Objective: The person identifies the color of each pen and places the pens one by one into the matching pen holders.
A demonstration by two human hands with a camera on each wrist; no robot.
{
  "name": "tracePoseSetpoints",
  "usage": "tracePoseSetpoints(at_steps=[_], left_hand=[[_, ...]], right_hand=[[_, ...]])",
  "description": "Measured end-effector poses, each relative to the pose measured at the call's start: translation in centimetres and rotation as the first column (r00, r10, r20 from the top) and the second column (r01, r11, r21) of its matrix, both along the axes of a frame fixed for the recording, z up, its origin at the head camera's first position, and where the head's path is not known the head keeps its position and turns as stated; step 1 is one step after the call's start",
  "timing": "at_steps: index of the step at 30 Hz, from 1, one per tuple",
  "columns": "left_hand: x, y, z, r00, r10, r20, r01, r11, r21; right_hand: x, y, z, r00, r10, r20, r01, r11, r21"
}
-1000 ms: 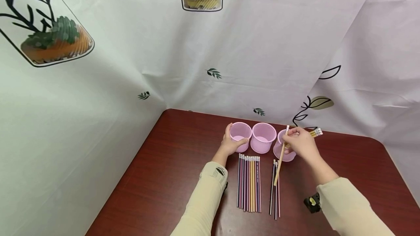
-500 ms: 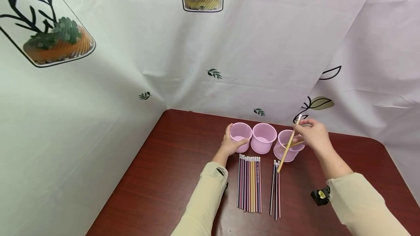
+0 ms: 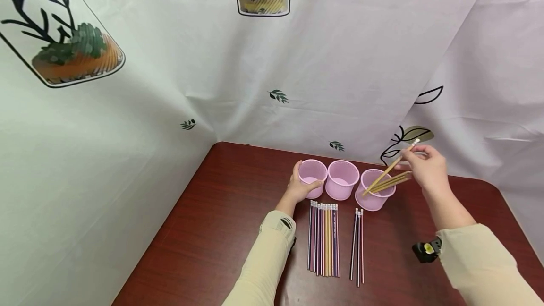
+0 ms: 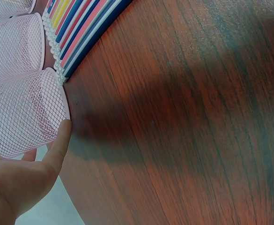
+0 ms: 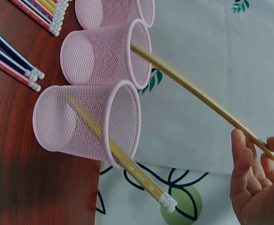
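Note:
My right hand point(image 3: 426, 168) pinches a yellow pencil point(image 5: 193, 90) near its eraser end. The pencil slants up, its lower end over the right pink mesh cup point(image 3: 370, 203) in the head view. Other yellow pencils point(image 5: 144, 177) lean inside that cup, erasers sticking out over the rim. At the row's left end, my left hand point(image 3: 298, 187) grips the left mesh cup point(image 4: 22, 117), with the thumb at the rim and the fingers around the far side. Between these two stands the middle mesh cup point(image 3: 339, 192), with no pencils showing in it.
On the dark red wooden table point(image 3: 229, 221), a row of several striped and coloured pencils point(image 3: 324, 240) lies before the cups. To its right lie a few dark and red pencils point(image 3: 357, 249). A printed white curtain point(image 3: 323, 60) hangs right behind the table's back edge.
My right hand has moved right and up, releasing the other yellow pencils into the right cup while keeping one. That pencil's lower end has swung from over the table to the cup. Left hand unchanged.

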State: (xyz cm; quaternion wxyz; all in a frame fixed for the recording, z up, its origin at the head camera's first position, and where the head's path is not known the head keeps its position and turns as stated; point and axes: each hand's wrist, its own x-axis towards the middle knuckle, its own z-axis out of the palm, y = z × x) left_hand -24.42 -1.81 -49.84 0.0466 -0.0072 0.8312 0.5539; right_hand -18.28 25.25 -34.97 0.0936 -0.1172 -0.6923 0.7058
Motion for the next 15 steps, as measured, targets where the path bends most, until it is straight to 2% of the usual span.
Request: tracePoseSetpoints(at_steps=[3,5,15], left_hand=[[0.0,0.0,0.0,1.0,0.001,0.001,-0.001,1.0,-0.003],[-0.1,0.0,-0.1,1.0,0.001,0.001,-0.001,1.0,-0.003],[-0.2,0.0,-0.2,1.0,0.001,-0.005,-0.001,1.0,-0.001]], right_hand=[[-0.1,0.4,-0.1,0.997,-0.063,-0.035,0.059,0.993,-0.103],[-0.1,0.7,-0.3,0.995,-0.091,-0.044,0.084,0.987,-0.136],[0.2,1.5,-1.5,0.995,-0.096,-0.027,0.091,0.985,-0.147]])
